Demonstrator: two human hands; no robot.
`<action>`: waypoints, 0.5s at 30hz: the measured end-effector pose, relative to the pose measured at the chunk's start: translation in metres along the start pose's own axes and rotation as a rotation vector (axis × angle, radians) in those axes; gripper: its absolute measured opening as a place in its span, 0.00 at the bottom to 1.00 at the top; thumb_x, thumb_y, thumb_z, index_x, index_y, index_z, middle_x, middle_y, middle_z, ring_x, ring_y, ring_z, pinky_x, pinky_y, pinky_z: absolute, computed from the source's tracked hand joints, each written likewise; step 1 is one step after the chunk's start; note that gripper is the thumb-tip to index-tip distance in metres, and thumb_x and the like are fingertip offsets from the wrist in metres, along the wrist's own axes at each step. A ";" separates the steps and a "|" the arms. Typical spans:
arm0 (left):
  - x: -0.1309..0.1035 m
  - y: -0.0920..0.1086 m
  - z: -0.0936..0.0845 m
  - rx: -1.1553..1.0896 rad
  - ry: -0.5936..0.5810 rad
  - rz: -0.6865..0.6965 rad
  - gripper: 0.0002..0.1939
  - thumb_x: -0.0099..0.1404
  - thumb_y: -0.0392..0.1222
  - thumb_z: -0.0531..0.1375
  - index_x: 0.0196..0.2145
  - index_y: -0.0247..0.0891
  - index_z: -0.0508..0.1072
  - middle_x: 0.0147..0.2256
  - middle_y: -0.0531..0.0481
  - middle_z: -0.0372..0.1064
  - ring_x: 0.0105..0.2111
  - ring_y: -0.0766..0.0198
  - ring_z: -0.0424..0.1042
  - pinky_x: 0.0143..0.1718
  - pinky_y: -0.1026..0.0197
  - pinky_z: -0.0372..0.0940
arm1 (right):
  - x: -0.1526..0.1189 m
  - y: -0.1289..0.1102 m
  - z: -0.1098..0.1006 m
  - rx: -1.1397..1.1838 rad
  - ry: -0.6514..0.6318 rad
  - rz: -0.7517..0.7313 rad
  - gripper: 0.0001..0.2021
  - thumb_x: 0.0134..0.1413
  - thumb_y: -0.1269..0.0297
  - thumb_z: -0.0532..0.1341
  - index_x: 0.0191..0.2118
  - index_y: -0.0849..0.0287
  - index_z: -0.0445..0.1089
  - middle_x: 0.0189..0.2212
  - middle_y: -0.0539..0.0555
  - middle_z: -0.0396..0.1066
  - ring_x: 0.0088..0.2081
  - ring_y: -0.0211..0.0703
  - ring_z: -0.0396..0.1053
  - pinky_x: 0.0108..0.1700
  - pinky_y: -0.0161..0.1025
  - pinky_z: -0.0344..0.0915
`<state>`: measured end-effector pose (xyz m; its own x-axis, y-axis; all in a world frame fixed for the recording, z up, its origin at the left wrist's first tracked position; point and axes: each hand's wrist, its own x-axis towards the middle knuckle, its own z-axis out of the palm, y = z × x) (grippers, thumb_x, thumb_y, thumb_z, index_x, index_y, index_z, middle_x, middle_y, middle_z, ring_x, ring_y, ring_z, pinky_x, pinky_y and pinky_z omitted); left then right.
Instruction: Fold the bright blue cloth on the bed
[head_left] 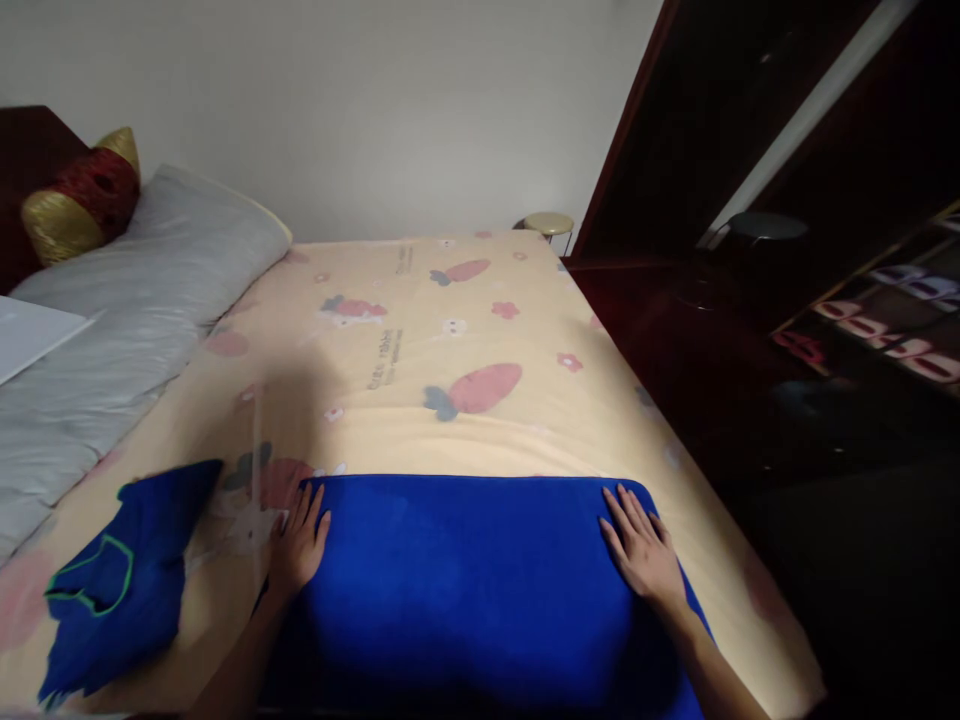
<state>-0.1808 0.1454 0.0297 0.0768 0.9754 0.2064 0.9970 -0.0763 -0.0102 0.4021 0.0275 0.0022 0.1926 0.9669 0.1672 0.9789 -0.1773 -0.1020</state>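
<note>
A smooth blue cloth with rounded corners [465, 570] is spread flat on the bed, its near part in shadow. My left hand [300, 545] lies with fingers outstretched on the cloth's far left corner. At the far right corner, my right hand [643, 548] rests palm down, fingers spread. Neither hand grips anything. To the left of my left hand lies a crumpled blue fabric piece with bright green edging [124, 580]; its exact kind is unclear.
The bed has a cream sheet [420, 440] printed with carrots and flowers. A grey pillow [150, 270], a red-and-gold cushion [86, 195] and a white flat object [37, 335] are at the left. Beyond stand a round stool [549, 223] and a rack with pink slippers [885, 335].
</note>
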 end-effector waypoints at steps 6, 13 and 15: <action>-0.007 0.076 -0.015 -0.058 0.017 0.195 0.28 0.72 0.47 0.39 0.67 0.41 0.40 0.66 0.44 0.49 0.66 0.57 0.47 0.64 0.44 0.42 | 0.007 -0.086 -0.010 0.049 0.092 -0.095 0.29 0.65 0.52 0.43 0.67 0.56 0.43 0.68 0.58 0.43 0.68 0.48 0.41 0.66 0.55 0.44; -0.004 0.200 -0.009 -0.200 -0.116 0.501 0.28 0.72 0.43 0.40 0.67 0.43 0.38 0.67 0.51 0.45 0.67 0.63 0.45 0.64 0.49 0.46 | 0.023 -0.231 0.005 0.233 -0.104 -0.409 0.26 0.66 0.55 0.42 0.67 0.54 0.43 0.67 0.54 0.45 0.68 0.43 0.44 0.65 0.48 0.47; 0.008 0.173 -0.004 -0.173 -0.145 0.437 0.27 0.72 0.46 0.41 0.67 0.48 0.41 0.67 0.52 0.45 0.66 0.62 0.46 0.64 0.46 0.48 | 0.028 -0.199 0.006 0.200 -0.117 -0.372 0.26 0.66 0.52 0.43 0.66 0.51 0.46 0.67 0.53 0.46 0.67 0.44 0.45 0.65 0.50 0.48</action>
<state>-0.0077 0.1396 0.0332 0.4998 0.8624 0.0808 0.8568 -0.5059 0.0999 0.2122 0.0913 0.0209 -0.1909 0.9745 0.1176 0.9453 0.2148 -0.2456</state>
